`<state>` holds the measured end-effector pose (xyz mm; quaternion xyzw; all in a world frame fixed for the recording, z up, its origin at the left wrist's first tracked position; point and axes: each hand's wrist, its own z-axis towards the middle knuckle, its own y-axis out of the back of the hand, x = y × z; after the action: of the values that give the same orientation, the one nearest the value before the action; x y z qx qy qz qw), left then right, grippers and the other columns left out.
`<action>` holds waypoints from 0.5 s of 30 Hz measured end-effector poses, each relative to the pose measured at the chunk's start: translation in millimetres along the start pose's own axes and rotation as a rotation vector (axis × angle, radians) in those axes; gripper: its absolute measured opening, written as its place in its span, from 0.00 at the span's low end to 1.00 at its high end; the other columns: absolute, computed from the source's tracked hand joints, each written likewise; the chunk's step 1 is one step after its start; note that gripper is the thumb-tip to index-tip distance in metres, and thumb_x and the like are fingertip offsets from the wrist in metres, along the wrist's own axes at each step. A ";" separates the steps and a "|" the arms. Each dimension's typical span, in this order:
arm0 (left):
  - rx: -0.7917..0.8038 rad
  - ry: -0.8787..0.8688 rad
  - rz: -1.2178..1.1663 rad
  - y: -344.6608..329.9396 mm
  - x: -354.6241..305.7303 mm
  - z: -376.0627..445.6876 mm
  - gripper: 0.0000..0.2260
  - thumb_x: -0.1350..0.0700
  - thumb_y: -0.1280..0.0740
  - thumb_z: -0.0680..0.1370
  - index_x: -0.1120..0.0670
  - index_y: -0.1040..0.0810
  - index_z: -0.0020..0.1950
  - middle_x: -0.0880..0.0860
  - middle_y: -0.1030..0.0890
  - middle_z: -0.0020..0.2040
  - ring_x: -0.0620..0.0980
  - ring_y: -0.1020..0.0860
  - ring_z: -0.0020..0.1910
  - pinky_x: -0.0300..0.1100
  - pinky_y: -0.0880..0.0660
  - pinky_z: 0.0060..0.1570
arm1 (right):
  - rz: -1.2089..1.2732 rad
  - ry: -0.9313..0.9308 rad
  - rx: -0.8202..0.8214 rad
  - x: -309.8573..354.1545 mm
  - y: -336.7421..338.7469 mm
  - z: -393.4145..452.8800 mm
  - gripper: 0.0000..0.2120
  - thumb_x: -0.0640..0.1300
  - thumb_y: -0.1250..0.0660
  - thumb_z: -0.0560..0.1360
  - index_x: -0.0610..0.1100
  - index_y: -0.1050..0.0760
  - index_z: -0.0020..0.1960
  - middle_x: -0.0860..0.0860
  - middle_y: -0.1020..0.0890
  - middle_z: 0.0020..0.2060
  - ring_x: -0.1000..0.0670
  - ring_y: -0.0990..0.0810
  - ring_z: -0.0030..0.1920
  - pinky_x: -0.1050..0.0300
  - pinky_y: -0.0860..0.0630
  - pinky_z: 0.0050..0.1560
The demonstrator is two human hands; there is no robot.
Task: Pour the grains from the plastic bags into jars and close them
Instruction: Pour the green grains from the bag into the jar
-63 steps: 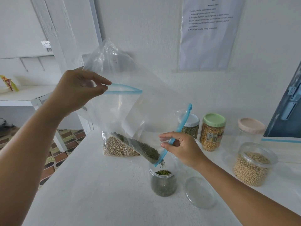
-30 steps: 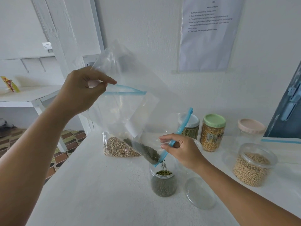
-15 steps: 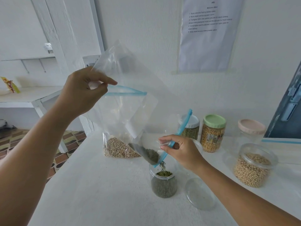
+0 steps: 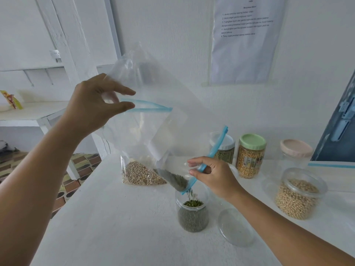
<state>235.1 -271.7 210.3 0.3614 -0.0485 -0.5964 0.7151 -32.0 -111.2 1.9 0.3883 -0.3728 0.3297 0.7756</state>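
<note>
A clear zip bag [image 4: 153,120] with a blue seal hangs tilted above an open clear jar [image 4: 192,215]. My left hand [image 4: 96,104] pinches the bag's raised end by the blue strip. My right hand [image 4: 213,177] pinches the seal near the low corner. Green grains are gathered in that corner and fall in a thin stream into the jar, which is nearly full of them. The jar's clear lid [image 4: 236,227] lies flat on the white table [image 4: 115,227] to its right.
A second bag of pale grains [image 4: 142,173] lies behind the jar. Along the wall stand a white-lidded jar [image 4: 226,148], a green-lidded corn jar [image 4: 250,156] and a pink-lidded jar [image 4: 295,152]. A wide open jar of soybeans [image 4: 299,192] sits at right.
The green grains have slid further into the bag's low corner and fewer are left in it. The jar's fill has risen slightly. My left hand's fingers have loosened a little.
</note>
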 end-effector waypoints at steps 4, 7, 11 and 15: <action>-0.004 0.002 0.000 -1.3 1.3 -0.1 0.13 0.52 0.19 0.71 0.48 0.13 0.54 0.47 0.19 0.47 0.46 0.20 0.47 0.37 0.26 0.55 | 0.013 -0.016 -0.013 0.4 -0.6 -1.6 0.14 0.42 0.22 0.75 0.52 0.15 0.59 0.59 0.13 0.50 0.54 0.15 0.43 0.60 0.16 0.48; -0.003 -0.004 0.011 -0.5 1.2 1.7 0.13 0.51 0.19 0.71 0.47 0.13 0.54 0.47 0.19 0.48 0.45 0.20 0.48 0.37 0.26 0.55 | 0.015 -0.017 -0.004 0.6 -0.5 -1.5 0.14 0.42 0.22 0.75 0.53 0.15 0.59 0.59 0.13 0.50 0.54 0.14 0.45 0.59 0.16 0.50; -0.011 -0.016 0.000 -1.7 1.2 2.7 0.12 0.51 0.19 0.72 0.46 0.13 0.54 0.48 0.19 0.47 0.46 0.20 0.48 0.38 0.25 0.56 | 0.027 -0.020 0.001 1.6 -1.3 -2.7 0.14 0.41 0.22 0.75 0.51 0.15 0.59 0.58 0.13 0.51 0.58 0.16 0.42 0.64 0.18 0.47; -0.018 -0.027 -0.013 -1.5 0.0 4.4 0.12 0.51 0.20 0.72 0.45 0.13 0.54 0.47 0.19 0.47 0.46 0.20 0.48 0.42 0.23 0.55 | 0.043 -0.035 -0.014 1.3 0.1 -2.1 0.14 0.42 0.23 0.75 0.52 0.15 0.59 0.59 0.13 0.50 0.57 0.15 0.44 0.63 0.18 0.49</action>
<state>231.7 -273.8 212.6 0.3470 -0.0505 -0.6062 0.7138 -30.8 -109.0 2.1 0.3804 -0.3966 0.3368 0.7645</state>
